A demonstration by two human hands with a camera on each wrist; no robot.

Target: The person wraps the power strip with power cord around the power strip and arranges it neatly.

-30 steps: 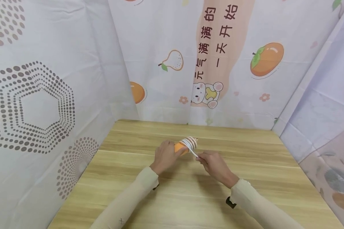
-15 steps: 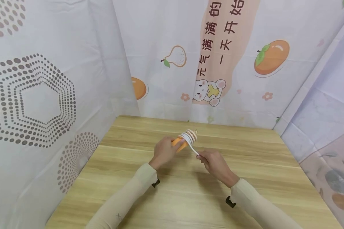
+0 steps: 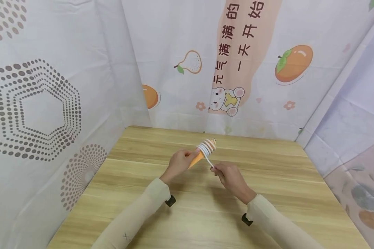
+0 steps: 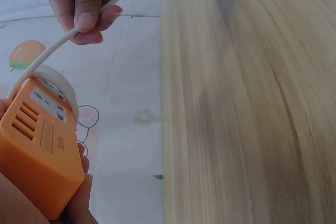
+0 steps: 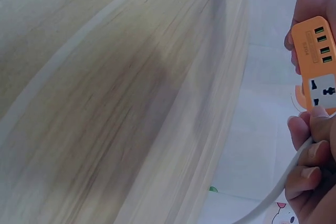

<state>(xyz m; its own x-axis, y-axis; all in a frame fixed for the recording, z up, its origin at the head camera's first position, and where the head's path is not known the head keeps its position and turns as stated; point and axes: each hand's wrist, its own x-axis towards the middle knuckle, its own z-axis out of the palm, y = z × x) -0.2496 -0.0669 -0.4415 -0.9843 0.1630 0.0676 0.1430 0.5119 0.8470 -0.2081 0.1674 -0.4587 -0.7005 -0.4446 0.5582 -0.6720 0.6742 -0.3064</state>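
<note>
In the head view, my left hand (image 3: 178, 164) grips an orange power strip (image 3: 196, 160) above the table. White cord (image 3: 209, 161) is wound in several turns round the strip's far end. My right hand (image 3: 232, 178), just to the right, pinches the cord, which runs taut from the strip to the fingertips. The left wrist view shows the strip (image 4: 42, 150) with slots and white sockets on its face, the cord crossing the sockets. USB ports and a white socket also show on the strip (image 5: 310, 45) in the right wrist view, where the right fingers (image 5: 303, 182) curl round the cord.
Both hands are over a wood-grain table (image 3: 212, 221). A printed white curtain (image 3: 174, 103) hangs behind its far edge, with more curtain at the left (image 3: 96, 86) and right (image 3: 352, 138). Each cuff has a dark strap (image 3: 170, 201) below it.
My left hand has turned the power strip, so its near end now points down toward me. The right hand keeps its pinch on the cord and has shifted slightly left.
</note>
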